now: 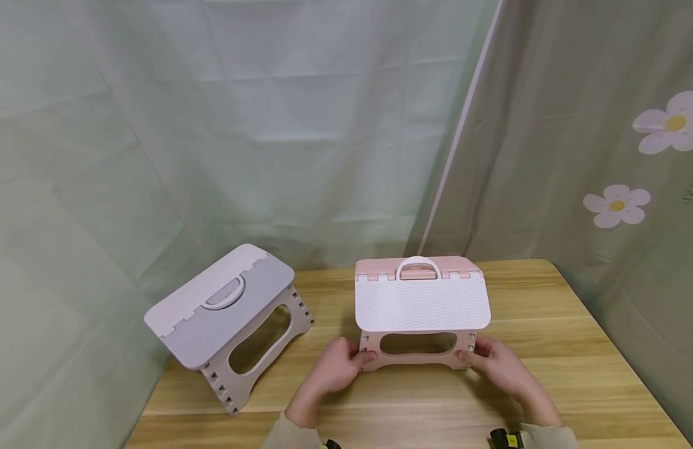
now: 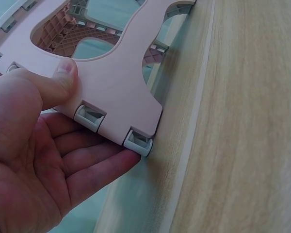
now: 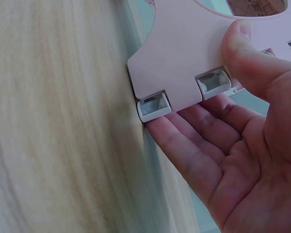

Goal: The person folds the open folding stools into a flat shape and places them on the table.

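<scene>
A pink and white folding step stool (image 1: 422,305) stands unfolded on the wooden table, its white carry handle (image 1: 418,262) raised over the top. My left hand (image 1: 338,365) grips the lower left of its front leg panel. In the left wrist view the thumb (image 2: 63,85) presses the pink face, while the other fingers reach behind the side edge. At the opposite lower corner my right hand (image 1: 495,365) holds the same panel, thumb in front. The right wrist view shows its fingers (image 3: 184,145) along the edge by the white hinge pieces (image 3: 154,107).
A second folding step stool (image 1: 229,312), grey and pale, stands unfolded and angled at the table's left. Behind the wooden table (image 1: 565,355) hangs a pale green curtain (image 1: 301,137). On the right, a curtain with white flowers (image 1: 617,206) borders the table edge.
</scene>
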The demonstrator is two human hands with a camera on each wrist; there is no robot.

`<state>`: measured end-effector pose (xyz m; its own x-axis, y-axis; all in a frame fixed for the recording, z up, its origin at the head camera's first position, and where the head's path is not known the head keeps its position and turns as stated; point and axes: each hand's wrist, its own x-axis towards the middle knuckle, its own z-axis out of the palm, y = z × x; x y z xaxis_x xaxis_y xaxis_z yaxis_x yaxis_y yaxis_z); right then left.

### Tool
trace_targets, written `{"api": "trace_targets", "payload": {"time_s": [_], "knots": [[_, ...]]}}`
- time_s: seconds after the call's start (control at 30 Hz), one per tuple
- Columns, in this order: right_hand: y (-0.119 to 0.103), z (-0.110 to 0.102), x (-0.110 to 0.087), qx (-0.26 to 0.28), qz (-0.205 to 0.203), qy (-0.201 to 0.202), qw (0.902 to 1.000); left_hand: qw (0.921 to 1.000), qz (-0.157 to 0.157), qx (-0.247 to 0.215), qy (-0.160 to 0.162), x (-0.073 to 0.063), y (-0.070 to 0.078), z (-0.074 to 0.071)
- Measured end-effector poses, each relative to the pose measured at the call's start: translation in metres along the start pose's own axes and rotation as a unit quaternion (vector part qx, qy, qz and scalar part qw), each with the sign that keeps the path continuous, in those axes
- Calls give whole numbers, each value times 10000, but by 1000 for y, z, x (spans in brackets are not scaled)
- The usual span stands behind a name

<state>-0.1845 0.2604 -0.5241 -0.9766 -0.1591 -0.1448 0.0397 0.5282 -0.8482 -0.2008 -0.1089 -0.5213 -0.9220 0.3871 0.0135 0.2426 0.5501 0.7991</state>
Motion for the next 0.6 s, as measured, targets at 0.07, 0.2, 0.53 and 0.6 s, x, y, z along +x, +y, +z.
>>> {"api": "trace_targets", "payload": {"time_s": [0.07, 0.2, 0.53, 0.6], "knots": [[0, 0, 0, 24, -5, -13, 10000, 10000, 4, 18, 14, 0, 0, 0], [0, 0, 0, 65, -16, -32, 10000, 10000, -11, 15, 27, 1, -1, 1], [2, 0, 2, 82, -46, -57, 9999, 10000, -48, -87, -8, 1, 0, 0], [3, 0, 2, 109, -37, -60, 9999, 9999, -29, -103, -8, 0, 1, 0]]}}
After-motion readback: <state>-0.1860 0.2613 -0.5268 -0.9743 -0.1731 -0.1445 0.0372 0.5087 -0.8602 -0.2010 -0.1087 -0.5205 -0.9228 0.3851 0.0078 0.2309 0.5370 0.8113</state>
